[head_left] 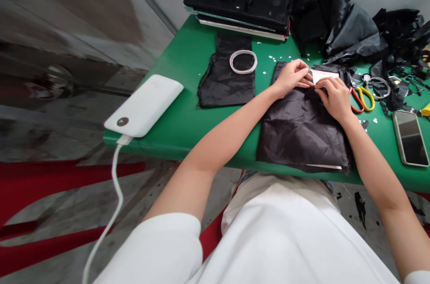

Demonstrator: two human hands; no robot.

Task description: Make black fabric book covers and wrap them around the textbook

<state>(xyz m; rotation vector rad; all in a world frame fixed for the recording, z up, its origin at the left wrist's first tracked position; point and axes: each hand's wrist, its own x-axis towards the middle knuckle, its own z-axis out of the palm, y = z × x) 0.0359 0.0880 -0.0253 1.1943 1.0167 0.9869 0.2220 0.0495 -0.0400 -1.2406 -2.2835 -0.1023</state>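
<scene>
A sheet of black fabric (302,134) lies at the table's front edge, wrapped around something flat and white. A white board (324,76) shows at its far end, and a thin white edge shows near me. My left hand (293,79) is at the far end, thumb and fingers pinched on the fabric beside the white board. Close by on the right, my right hand (336,96) has its fingers bent and pressed together on the same fabric edge. The fingertips of both hands nearly meet. Scissors (364,99) with red and yellow handles lie just right of my right hand.
The green table (161,140) holds a white power bank (144,105) with a cable, black cloth (228,84) under a whitish tape ring (243,62), a stack of black covers (242,2), crumpled black fabric (352,33), another ring (379,88), and a phone (411,138). White scraps are scattered about.
</scene>
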